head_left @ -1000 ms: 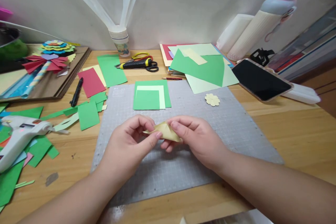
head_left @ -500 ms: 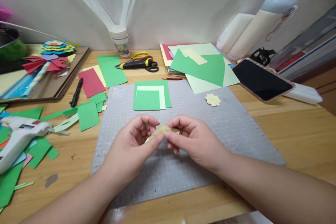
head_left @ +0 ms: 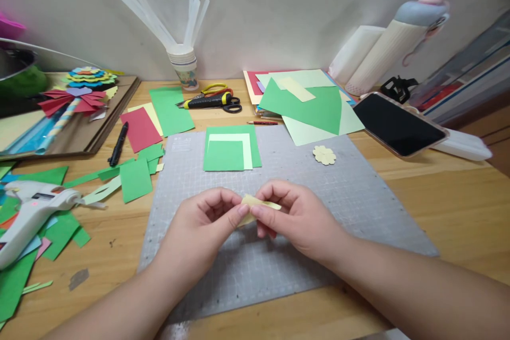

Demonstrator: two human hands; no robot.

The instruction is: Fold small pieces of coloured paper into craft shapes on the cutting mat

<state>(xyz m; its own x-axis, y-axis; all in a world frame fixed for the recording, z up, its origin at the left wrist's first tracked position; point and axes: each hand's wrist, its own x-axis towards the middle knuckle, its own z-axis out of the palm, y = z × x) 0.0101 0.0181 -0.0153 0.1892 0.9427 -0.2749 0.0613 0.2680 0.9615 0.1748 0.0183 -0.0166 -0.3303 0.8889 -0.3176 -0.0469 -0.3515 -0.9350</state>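
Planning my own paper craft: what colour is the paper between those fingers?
Pale yellow; the paper shows in the head view.

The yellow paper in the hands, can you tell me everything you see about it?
The small, pale yellow piece of folded paper looks thin, with a narrow end sticking out above the right thumb. The bare left hand and bare right hand pinch it between them, over the gray gridded cutting mat. Fingers cover much of it, hiding its full shape.

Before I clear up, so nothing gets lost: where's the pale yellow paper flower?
In the head view, the flower lies right of centre on the mat, between the paper pile and right hand.
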